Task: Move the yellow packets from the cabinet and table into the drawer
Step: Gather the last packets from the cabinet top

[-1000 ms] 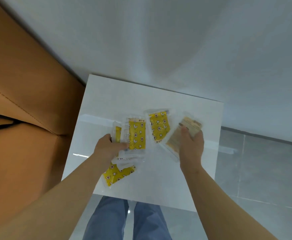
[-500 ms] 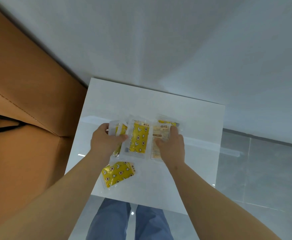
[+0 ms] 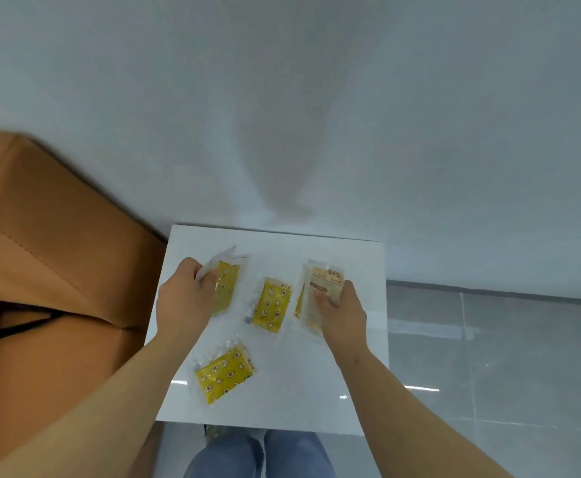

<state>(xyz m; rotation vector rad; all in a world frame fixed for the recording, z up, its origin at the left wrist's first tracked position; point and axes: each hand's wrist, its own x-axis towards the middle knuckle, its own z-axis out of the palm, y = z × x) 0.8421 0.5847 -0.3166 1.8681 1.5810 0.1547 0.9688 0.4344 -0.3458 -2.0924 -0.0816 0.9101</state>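
Several yellow patterned packets in clear wrappers lie on a small white table (image 3: 358,381). My left hand (image 3: 183,298) is closed on packets at the table's left side (image 3: 225,288), one clear edge sticking up past my fingers. My right hand (image 3: 342,312) grips a stack of packets (image 3: 321,288) whose beige printed back faces up, a yellow one beneath it. Between my hands one yellow packet (image 3: 271,307) lies free. Another yellow packet (image 3: 224,373) lies tilted nearer the front edge. No drawer or cabinet is in view.
An orange-brown leather seat (image 3: 50,267) presses against the table's left side. A white wall (image 3: 316,115) rises behind the table. Grey tiled floor (image 3: 489,357) lies to the right. My legs in blue jeans (image 3: 258,453) stand at the table's front edge.
My hands have moved apart, each carrying its packets. The middle packet that lay between them now lies free on the table. The view has tilted upward.
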